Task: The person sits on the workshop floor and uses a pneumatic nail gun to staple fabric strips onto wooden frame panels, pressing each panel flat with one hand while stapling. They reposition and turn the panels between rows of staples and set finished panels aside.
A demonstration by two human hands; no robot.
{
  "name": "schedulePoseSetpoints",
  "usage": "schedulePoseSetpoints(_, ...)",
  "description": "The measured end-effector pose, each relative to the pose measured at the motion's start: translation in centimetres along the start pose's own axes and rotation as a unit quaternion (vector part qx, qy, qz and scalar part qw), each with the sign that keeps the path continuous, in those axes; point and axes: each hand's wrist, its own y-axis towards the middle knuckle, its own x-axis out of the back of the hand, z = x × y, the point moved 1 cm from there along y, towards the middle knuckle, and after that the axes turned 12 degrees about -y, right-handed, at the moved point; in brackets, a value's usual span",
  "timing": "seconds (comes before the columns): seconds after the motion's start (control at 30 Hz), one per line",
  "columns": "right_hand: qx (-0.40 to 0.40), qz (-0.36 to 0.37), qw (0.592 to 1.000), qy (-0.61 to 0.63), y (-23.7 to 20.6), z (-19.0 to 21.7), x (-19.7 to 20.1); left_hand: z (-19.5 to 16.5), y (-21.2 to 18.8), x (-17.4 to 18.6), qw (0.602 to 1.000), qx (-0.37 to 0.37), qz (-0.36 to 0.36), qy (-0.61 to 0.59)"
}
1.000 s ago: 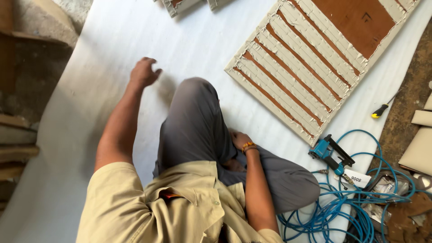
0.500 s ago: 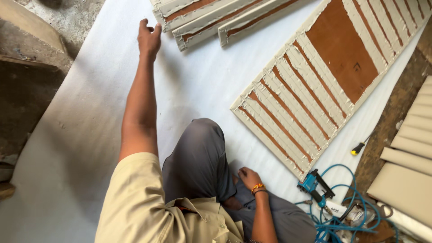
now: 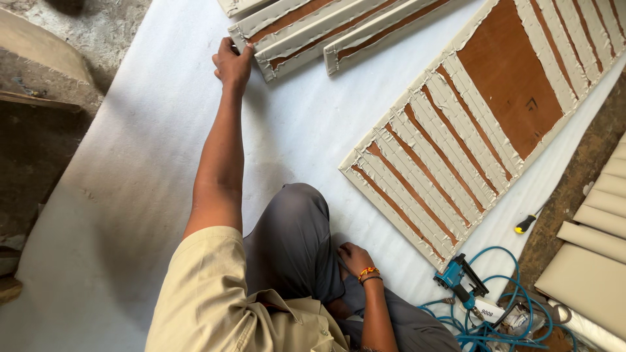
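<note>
With the left arm stretched far forward, the left hand curls its fingers over the near corner of an upholstered strip panel lying back-up on the white foam sheet, beside similar strips. Right hand rests loosely curled against the grey-trousered leg, holding nothing. Looks like the fetching step; the next move likely needs a firm hold to drag the strip nearer, away from the large slatted panel and blue pneumatic stapler.
</note>
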Motion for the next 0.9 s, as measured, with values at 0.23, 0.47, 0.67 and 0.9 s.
schedulePoseSetpoints(0.23, 0.027, -0.002, 0.999, -0.022, 1.2, 1.9, 0.9, 1.3, 0.1, 0.1, 0.998, -0.059, 0.017, 0.013)
schedulePoseSetpoints(0.47, 0.044, -0.064, 0.996, -0.055, 3.1, 3.0, 0.5, 2.1, -0.8, 0.4, 0.992, -0.112, 0.065, 0.001)
schedulePoseSetpoints(0.67, -0.001, -0.039, 0.999, -0.002, 3.9, 2.8, 1.3, 2.6, -1.1, 0.7, 0.988, -0.135, 0.074, 0.008)
schedulePoseSetpoints(0.9, -0.037, 0.012, 0.999, 0.033, 4.4, 2.5, 2.0, 2.0, -0.7, 0.0, 0.997, -0.047, 0.065, -0.015)
